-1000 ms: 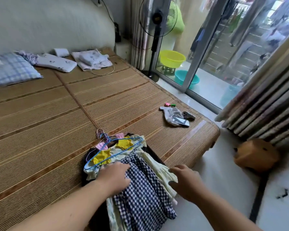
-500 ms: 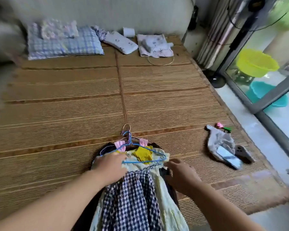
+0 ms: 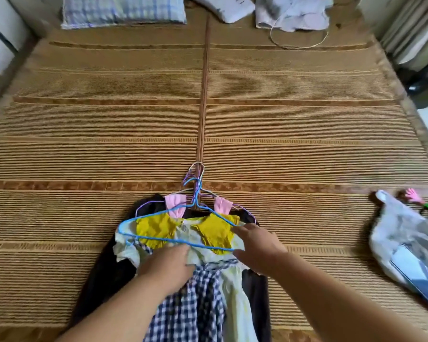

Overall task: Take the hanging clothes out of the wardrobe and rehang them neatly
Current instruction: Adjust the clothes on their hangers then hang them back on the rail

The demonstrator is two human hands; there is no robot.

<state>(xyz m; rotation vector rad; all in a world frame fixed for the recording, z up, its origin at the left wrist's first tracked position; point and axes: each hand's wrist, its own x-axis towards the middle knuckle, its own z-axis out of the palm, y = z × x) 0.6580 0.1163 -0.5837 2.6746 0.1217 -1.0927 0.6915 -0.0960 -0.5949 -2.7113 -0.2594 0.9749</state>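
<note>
Clothes (image 3: 208, 245) lay stacked on the bed (image 3: 307, 156), hooks bunched, both hands' fingers (image 3: 181, 250) released, pressing the dress flat for sorting.

Coarse woven straw mat (image 3: 307, 124), thin coated wire hanger (image 3: 158, 239), soft matt cotton dress (image 3: 232, 287), glossy crinkled plastic bag (image 3: 400, 233).

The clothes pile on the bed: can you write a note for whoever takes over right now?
Left hand: flat on the pale dress, holding nothing I can see.
Right hand: open, fingers at the blue hanger.
The clothes lie stacked on the woven mat, hanger hooks bunched together, dark garment at the bottom.
Done: clothes are out of the wardrobe.
Left: separate, straighten and rehang each piece.
</note>
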